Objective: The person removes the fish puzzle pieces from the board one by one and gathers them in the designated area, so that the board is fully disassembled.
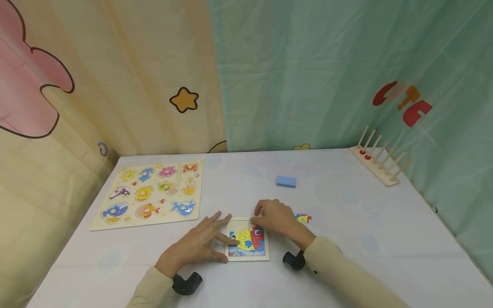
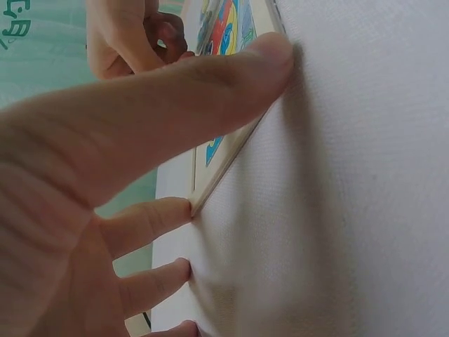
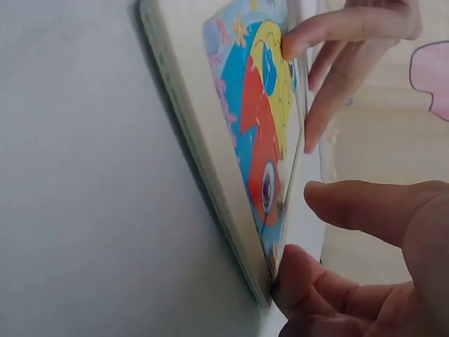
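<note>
A small fish jigsaw puzzle (image 1: 256, 251) in a pale wooden frame lies on the table, its red head and yellow body partly assembled, with bare wood at the upper part. My left hand (image 1: 200, 241) is spread at its left side. One fingertip rests on the yellow pieces, and the thumb (image 2: 238, 84) touches the near edge of the frame. Bent over the upper right corner is my right hand (image 1: 277, 218). Its curled fingertip (image 3: 295, 270) meets the corner, while the thumb stands apart with nothing visible between them. Colourful loose puzzle pieces (image 1: 303, 218) lie beyond the right wrist.
To the left lies a large animal peg puzzle board (image 1: 158, 194). A blue block (image 1: 286, 182) sits behind the small puzzle. At the back right stands a wooden peg rack (image 1: 379, 167) with red beads. Curtains (image 1: 308, 77) hang behind the table.
</note>
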A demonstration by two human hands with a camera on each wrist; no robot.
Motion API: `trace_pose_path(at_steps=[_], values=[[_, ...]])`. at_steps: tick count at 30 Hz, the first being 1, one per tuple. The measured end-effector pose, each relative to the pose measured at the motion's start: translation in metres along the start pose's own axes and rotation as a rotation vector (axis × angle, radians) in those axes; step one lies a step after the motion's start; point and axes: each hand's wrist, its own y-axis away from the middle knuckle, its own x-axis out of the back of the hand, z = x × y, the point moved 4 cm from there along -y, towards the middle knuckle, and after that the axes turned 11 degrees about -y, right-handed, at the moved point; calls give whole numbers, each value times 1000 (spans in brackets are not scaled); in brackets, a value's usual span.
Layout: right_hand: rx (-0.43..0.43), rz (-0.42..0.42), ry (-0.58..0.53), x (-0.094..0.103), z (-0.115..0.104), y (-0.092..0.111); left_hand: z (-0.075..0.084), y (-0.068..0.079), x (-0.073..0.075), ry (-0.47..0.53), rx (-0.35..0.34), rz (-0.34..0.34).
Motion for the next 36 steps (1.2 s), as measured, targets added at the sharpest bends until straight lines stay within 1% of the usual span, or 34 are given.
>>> trace_pose_path(at_steps=[7,14,19,28,35,36], values=[[-65,7,66,-9,-5,-2,0,0,0,2,-6,8],[-96,24,57,-11,-5,-4,1,-1,0,-16,-4,5],[-103,33,67,-13,-6,-5,2,-1,1,-29,-5,4],[-123,-4,102,-14,-10,-5,2,0,1,-47,-8,13],[-175,-14,150,-19,-13,-9,1,-1,1,-39,-9,17],[-181,-15,143,-19,-13,-9,1,-1,2,-36,-11,19]])
